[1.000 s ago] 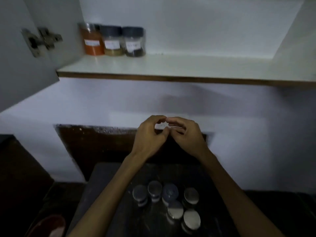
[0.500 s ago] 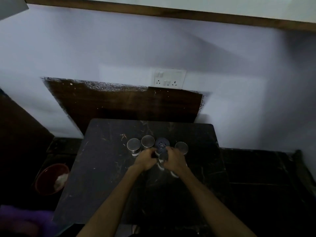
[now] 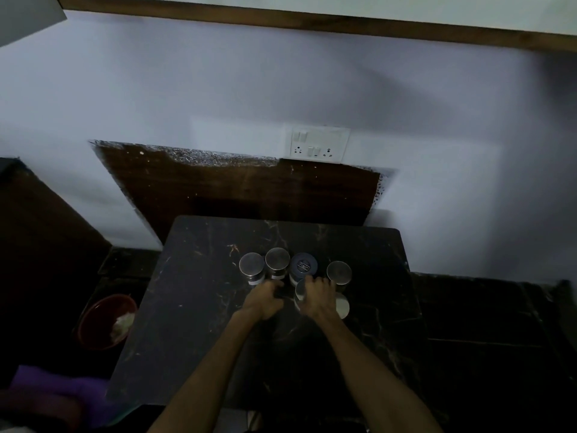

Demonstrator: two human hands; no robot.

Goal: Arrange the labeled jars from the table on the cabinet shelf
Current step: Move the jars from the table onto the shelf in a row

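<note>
Several labeled jars stand grouped on the dark marble table (image 3: 193, 307). Two silver-lidded jars (image 3: 251, 264) (image 3: 277, 259) are at the left, a dark blue-lidded jar (image 3: 303, 266) in the middle, and another silver-lidded jar (image 3: 339, 271) at the right. My right hand (image 3: 318, 296) lies over a nearer silver-lidded jar (image 3: 299, 293), fingers wrapped on its lid. One more jar (image 3: 342, 307) shows just right of that hand. My left hand (image 3: 263, 300) is curled beside the same jar, and its grip is hidden in the dark. The cabinet shelf's wooden edge (image 3: 312, 21) runs along the top.
A corner of the open cabinet door (image 3: 28, 14) hangs at the top left. A wall socket plate (image 3: 318, 145) and a dark wood panel (image 3: 243, 192) sit behind the table. A red bowl (image 3: 106, 320) and purple cloth (image 3: 56, 389) lie left of the table.
The view has tipped down from the shelf and its three jars to the table. Both hands dropped from mid-air onto the jar group; the right hand now covers a silver-lidded jar.
</note>
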